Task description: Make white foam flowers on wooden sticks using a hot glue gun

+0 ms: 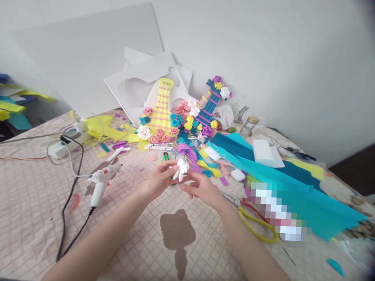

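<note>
A small white paper flower (pixel 181 169) is held up off the table, in the middle of the view. My left hand (pixel 158 180) pinches it from the left, and the fingertips of my right hand (pixel 201 189) close on it from the right. Behind my left hand, a green and black box cutter (pixel 165 157) lies partly hidden. Just past my hands stand a yellow paper guitar (pixel 163 103) and a dark blue paper guitar (pixel 210 106), both trimmed with paper flowers.
A white glue gun (pixel 101 186) stands at left, its black cable running to a power strip (pixel 61 148). To the right lie scissors with yellow and red handles (pixel 261 228) and turquoise paper (pixel 310 201). White board (pixel 85 55) leans on the wall. Brown stains mark the quilted cloth (pixel 131 246).
</note>
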The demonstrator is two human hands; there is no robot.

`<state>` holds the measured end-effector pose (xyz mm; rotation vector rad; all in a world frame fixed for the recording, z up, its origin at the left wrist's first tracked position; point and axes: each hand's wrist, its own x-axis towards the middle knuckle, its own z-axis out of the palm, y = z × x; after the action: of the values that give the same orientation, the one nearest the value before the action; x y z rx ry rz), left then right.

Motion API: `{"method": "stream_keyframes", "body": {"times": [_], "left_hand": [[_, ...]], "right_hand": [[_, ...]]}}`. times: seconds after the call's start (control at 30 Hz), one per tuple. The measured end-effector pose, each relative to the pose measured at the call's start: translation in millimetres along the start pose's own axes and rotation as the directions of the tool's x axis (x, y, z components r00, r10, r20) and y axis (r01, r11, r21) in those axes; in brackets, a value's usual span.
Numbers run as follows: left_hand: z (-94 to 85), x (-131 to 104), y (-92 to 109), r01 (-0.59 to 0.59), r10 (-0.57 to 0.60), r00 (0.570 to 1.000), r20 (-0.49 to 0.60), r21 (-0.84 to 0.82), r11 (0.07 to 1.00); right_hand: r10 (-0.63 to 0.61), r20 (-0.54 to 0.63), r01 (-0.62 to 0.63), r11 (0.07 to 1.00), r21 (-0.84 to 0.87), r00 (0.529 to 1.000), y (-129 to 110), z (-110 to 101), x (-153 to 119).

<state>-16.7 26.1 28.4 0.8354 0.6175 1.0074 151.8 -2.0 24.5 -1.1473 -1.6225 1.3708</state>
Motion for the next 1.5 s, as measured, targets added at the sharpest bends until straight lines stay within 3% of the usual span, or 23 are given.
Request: {"method": "stream_keyframes", "body": {"times": [0.17,0.23,0.3,0.4,0.47,0.53,0.6,0.63,0.7,0.77,0.83,0.87,0.97,1.1,1.27,1.3,1.4,1.5], "left_hand": [[-9.9,-1.1,1.8,0.042,-0.045,0.999,-0.026,-0.084,0.996],[-14.4,-1.7,3.3,0.053,-0.058,0.997,-0.052,-0.102,0.993],[-18.3,-2.6,5.1,0.051,-0.06,0.996,-0.069,-0.117,0.992],[-22.3,-4.1,7.8,0.04,-0.048,0.997,-0.058,-0.143,0.989],[-23.4,-5.0,9.8,0.038,-0.046,0.998,-0.046,-0.161,0.986],[-23.4,-6.0,11.8,0.045,-0.055,0.997,-0.048,-0.174,0.984],[-22.5,-7.1,13.5,0.051,-0.064,0.996,-0.062,-0.181,0.982],[-21.8,-7.7,14.1,0.05,-0.063,0.996,-0.07,-0.183,0.982],[-20.3,-8.7,14.6,0.039,-0.055,0.995,-0.078,-0.185,0.982],[-19.1,-9.2,14.1,0.026,-0.041,0.996,-0.077,-0.182,0.983],[-18.4,-9.3,12.9,0.021,-0.035,0.996,-0.076,-0.175,0.984],[-18.3,-9.2,12.1,0.022,-0.035,0.997,-0.075,-0.167,0.986],[-18.4,-8.7,10.0,0.024,-0.032,0.997,-0.065,-0.125,0.992],[-18.0,-8.3,7.4,0.029,-0.033,0.998,-0.048,-0.087,0.996],[-17.0,-8.8,2.3,0.076,-0.079,0.995,-0.063,-0.058,0.995],[-16.7,-8.9,0.9,0.082,-0.085,0.994,-0.063,-0.049,0.995],[-16.2,-8.8,-3.7,0.108,-0.109,0.992,-0.056,-0.025,0.994],[-15.7,-8.1,-7.8,0.124,-0.124,0.991,-0.058,-0.006,0.992]], "right_hand": [[0.017,-0.143,-0.031,0.995,-0.097,0.99,5.5,-0.6,7.1],[0.004,-0.24,-0.031,0.994,-0.106,0.971,5.2,-15.1,5.5],[-0.026,-0.382,-0.025,0.992,-0.127,0.924,3.8,-38.1,2.0],[-0.08,-0.606,-0.04,0.983,-0.182,0.792,0.5,-84.9,-5.2],[-0.133,-0.742,-0.077,0.967,-0.242,0.657,-2.9,-118.1,-10.8],[-0.205,-0.832,-0.143,0.937,-0.32,0.515,-7.3,-146.4,-15.8],[-0.292,-0.859,-0.223,0.885,-0.41,0.42,-11.5,-165.1,-18.5],[-0.323,-0.846,-0.253,0.855,-0.453,0.424,-12.8,-170.1,-18.4],[-0.368,-0.798,-0.275,0.8,-0.533,0.477,-12.7,-171.6,-14.6],[-0.402,-0.727,-0.27,0.74,-0.616,0.557,-8.9,-163.8,-7.0],[-0.422,-0.608,-0.256,0.638,-0.726,0.673,-2.9,-149.8,2.6],[-0.423,-0.578,-0.232,0.63,-0.741,0.698,0.1,-141.4,7.4],[-0.434,-0.52,-0.148,0.645,-0.749,0.736,6.9,-115.3,18.6],[-0.436,-0.535,-0.122,0.682,-0.721,0.724,11.6,-90.9,21.7],[-0.46,-0.611,-0.152,0.706,-0.692,0.645,18.3,-88.9,7.8],[-0.442,-0.622,-0.163,0.716,-0.679,0.647,20.4,-90.5,4.5],[-0.358,-0.544,-0.145,0.721,-0.677,0.759,29.8,-94.1,-1.2],[-0.299,-0.403,-0.135,0.635,-0.761,0.865,42.6,-93.9,-0.2]]}}
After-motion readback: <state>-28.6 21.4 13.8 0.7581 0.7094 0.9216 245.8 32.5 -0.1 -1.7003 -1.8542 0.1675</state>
